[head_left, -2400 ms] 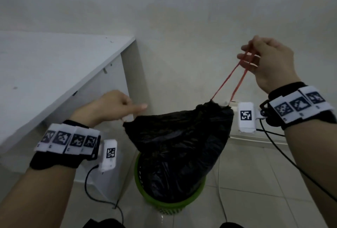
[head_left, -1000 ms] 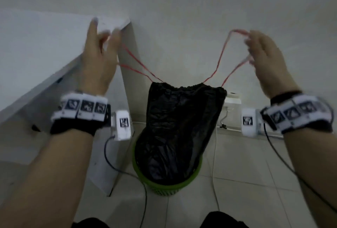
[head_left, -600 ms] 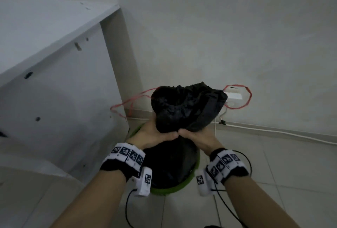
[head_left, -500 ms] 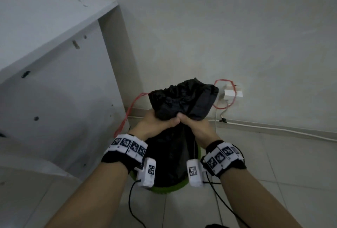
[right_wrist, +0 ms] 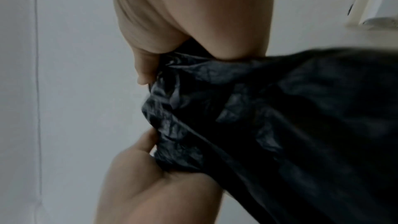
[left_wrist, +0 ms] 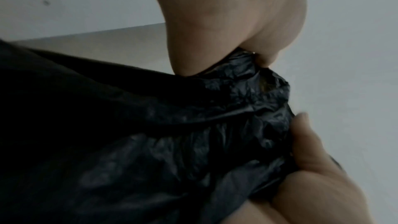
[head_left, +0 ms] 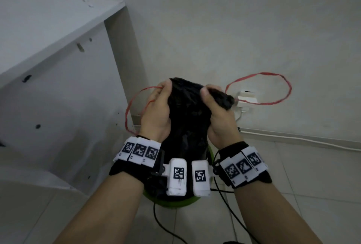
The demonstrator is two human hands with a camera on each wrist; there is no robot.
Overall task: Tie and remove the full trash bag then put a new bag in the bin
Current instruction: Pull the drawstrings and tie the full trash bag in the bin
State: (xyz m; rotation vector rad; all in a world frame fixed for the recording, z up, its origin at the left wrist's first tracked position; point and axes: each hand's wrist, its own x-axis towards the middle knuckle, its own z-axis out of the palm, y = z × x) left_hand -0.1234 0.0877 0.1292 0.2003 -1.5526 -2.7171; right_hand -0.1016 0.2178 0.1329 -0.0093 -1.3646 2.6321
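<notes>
A full black trash bag point(head_left: 186, 118) stands in a green bin point(head_left: 173, 203) on the floor. Both hands clutch its gathered top. My left hand point(head_left: 159, 107) grips the left side of the neck, and a red drawstring loop point(head_left: 134, 107) hangs out past its fingers. My right hand point(head_left: 215, 113) grips the right side, with a bunched end of the bag point(head_left: 224, 100) poking out beyond it and a second red loop point(head_left: 273, 89) arching to the right. The wrist views show crumpled black plastic point(left_wrist: 193, 125) point(right_wrist: 247, 117) squeezed between thumb and fingers.
A white desk point(head_left: 48, 34) with a side panel point(head_left: 68, 107) stands close on the left of the bin. A wall rises right behind. A white socket box point(head_left: 246, 97) and a cable run along the skirting. Tiled floor point(head_left: 312, 175) lies to the right.
Earlier my hands pulled the red drawstrings out wide and cinched the bag. They then dropped to the neck, and have since slid up to grip the gathered top.
</notes>
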